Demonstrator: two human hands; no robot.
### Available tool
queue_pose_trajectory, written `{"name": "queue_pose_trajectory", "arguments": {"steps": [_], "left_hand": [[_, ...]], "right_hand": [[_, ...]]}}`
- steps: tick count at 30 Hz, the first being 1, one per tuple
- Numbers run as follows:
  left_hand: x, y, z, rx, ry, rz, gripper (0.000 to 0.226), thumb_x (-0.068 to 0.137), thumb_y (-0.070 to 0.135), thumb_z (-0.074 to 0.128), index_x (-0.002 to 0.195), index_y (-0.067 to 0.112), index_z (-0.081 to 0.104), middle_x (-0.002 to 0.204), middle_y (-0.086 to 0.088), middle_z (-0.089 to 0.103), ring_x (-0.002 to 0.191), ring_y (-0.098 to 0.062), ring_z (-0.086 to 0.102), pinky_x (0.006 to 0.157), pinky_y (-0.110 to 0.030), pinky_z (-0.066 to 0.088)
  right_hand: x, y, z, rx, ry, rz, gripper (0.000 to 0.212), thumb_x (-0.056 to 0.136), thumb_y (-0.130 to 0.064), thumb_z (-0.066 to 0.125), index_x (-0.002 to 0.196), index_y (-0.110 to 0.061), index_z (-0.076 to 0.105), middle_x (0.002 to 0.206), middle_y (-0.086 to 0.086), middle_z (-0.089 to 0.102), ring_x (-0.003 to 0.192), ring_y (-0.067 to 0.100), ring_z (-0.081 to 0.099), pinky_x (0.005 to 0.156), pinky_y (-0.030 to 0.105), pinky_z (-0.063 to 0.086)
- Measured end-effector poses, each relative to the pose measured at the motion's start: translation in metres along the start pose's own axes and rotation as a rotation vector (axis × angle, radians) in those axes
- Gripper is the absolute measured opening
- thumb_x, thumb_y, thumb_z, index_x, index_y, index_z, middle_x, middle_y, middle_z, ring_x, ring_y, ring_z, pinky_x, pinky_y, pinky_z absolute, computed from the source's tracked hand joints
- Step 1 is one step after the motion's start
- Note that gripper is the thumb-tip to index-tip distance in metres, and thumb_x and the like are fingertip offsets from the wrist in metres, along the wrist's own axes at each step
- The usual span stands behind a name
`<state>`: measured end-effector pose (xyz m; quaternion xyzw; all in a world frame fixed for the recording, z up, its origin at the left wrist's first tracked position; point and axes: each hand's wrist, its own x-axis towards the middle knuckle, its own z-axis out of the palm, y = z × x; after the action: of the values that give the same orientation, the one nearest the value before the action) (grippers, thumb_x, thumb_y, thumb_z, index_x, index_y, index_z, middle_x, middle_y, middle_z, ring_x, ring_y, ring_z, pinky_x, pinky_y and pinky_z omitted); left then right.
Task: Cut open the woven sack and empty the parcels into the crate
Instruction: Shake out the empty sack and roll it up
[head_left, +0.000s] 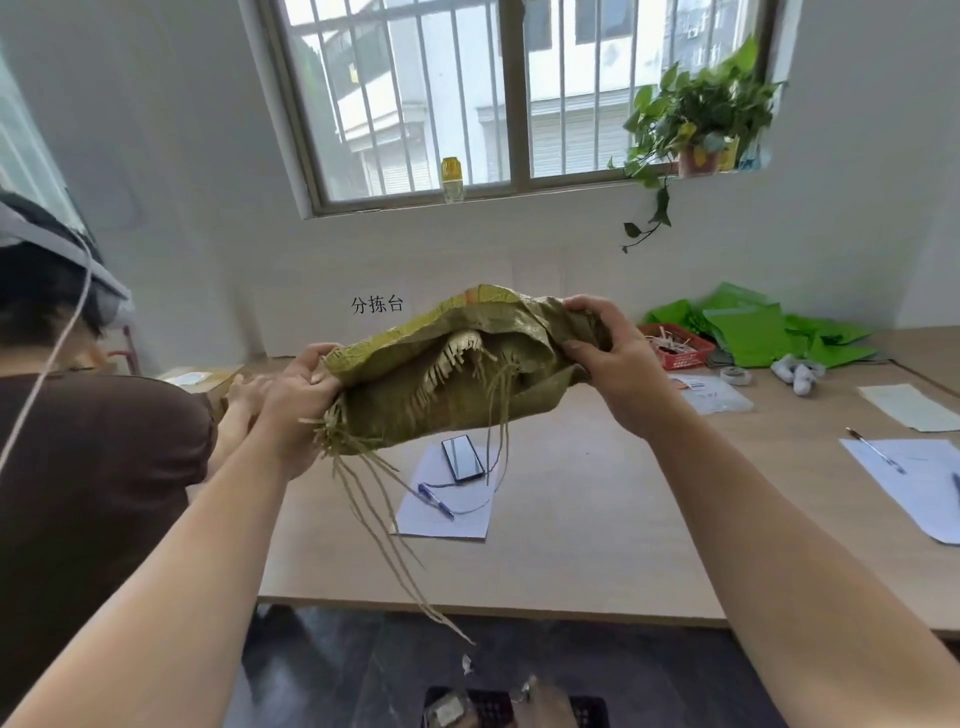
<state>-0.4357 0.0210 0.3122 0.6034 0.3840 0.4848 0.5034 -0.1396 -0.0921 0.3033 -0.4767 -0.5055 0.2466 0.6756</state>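
Two hands (left (298, 389), right (618, 364)) bunch a frayed, seemingly slack woven sack (441, 397).

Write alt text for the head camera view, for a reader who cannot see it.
The left hand and right hand grip the ends of an olive woven sack held up over a wooden table, its frayed cut mouth gaping toward the camera, loose strands dangling. A dark crate lies on the floor below; another person is at left.

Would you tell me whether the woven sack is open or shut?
Open: left hand and right hand pull the sack apart at its frayed mouth.
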Motion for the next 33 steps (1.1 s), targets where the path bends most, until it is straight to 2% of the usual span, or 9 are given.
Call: {"name": "queue_pose_trajectory", "arguments": {"steps": [4,7,9,11,14,19,26,29,33], "left_hand": [[-0.005,-0.001,-0.01,0.041,-0.13,0.004,0.042,0.096,-0.007,0.04,0.083,0.012,0.074,0.082,-0.015,0.068,0.064,-0.018,0.065,0.06,-0.025,0.056],[-0.03,0.012,-0.004,-0.07,-0.088,0.06,0.061,0.091,-0.015,0.045,0.043,0.019,0.061,0.048,0.023,0.061,0.051,0.01,0.06,0.075,-0.01,0.046],[-0.05,0.033,0.001,-0.06,-0.146,0.04,0.06,0.086,-0.018,0.056,0.059,0.033,0.042,0.047,0.05,0.043,0.062,0.035,0.045,0.074,0.008,0.034],[-0.035,0.013,-0.009,-0.171,-0.242,-0.078,0.049,0.093,-0.015,0.045,0.061,0.022,0.052,0.048,0.037,0.056,0.073,0.015,0.061,0.066,0.006,0.04],[-0.014,-0.007,-0.025,-0.184,-0.258,-0.105,0.029,0.091,-0.004,0.047,0.093,0.014,0.071,0.084,0.001,0.071,0.084,-0.016,0.055,0.07,-0.026,0.049],[-0.015,-0.015,-0.025,0.134,-0.272,-0.087,0.02,0.08,0.014,0.067,0.096,0.025,0.062,0.089,0.004,0.063,0.084,-0.014,0.049,0.064,-0.03,0.028],[-0.011,-0.029,-0.023,0.099,-0.191,-0.113,0.011,0.096,0.021,0.059,0.104,0.017,0.064,0.106,-0.003,0.065,0.092,-0.017,0.058,0.078,-0.024,0.042],[-0.011,-0.041,-0.02,0.069,-0.172,-0.232,0.014,0.099,0.027,0.054,0.097,0.018,0.064,0.098,-0.006,0.065,0.087,-0.024,0.057,0.071,-0.036,0.043],[-0.021,-0.061,-0.004,0.113,-0.194,-0.298,0.021,0.101,0.034,0.049,0.103,0.019,0.063,0.094,-0.005,0.066,0.076,-0.022,0.06,0.058,-0.028,0.045]], "right_hand": [[0.003,-0.003,0.003,0.04,0.025,0.095,0.032,0.095,0.012,0.046,0.092,-0.013,0.067,0.113,0.022,0.058,0.077,0.024,0.066,0.058,0.03,0.06],[0.003,-0.003,0.004,0.079,0.086,0.232,0.028,0.096,0.004,0.045,0.086,-0.009,0.067,0.104,0.019,0.061,0.079,0.025,0.065,0.062,0.034,0.062],[0.001,-0.002,0.006,0.107,0.091,0.283,0.021,0.094,-0.002,0.051,0.087,-0.01,0.07,0.096,0.013,0.066,0.076,0.019,0.069,0.064,0.032,0.062],[0.0,-0.001,0.009,0.167,0.12,0.317,0.014,0.086,-0.009,0.059,0.082,-0.01,0.073,0.092,0.013,0.069,0.077,0.018,0.071,0.073,0.036,0.062],[0.002,0.002,0.014,0.347,0.24,0.406,0.022,0.095,-0.02,0.057,0.083,-0.007,0.068,0.088,0.014,0.069,0.077,0.024,0.071,0.084,0.045,0.061],[-0.007,0.009,0.019,0.37,0.279,0.444,0.022,0.086,-0.033,0.067,0.098,-0.016,0.07,0.117,0.013,0.068,0.107,0.026,0.068,0.088,0.044,0.06],[-0.056,0.013,0.027,0.246,0.178,0.359,0.021,0.095,-0.03,0.065,0.104,-0.013,0.06,0.102,0.006,0.063,0.102,0.019,0.065,0.069,0.024,0.057],[-0.074,0.019,0.028,0.23,0.136,0.349,0.028,0.089,-0.017,0.07,0.112,-0.014,0.055,0.109,0.008,0.064,0.1,0.02,0.067,0.072,0.027,0.058],[-0.092,0.032,0.023,0.194,0.099,0.368,0.045,0.084,0.005,0.071,0.125,-0.006,0.055,0.113,0.017,0.069,0.095,0.022,0.073,0.074,0.029,0.059]]}}
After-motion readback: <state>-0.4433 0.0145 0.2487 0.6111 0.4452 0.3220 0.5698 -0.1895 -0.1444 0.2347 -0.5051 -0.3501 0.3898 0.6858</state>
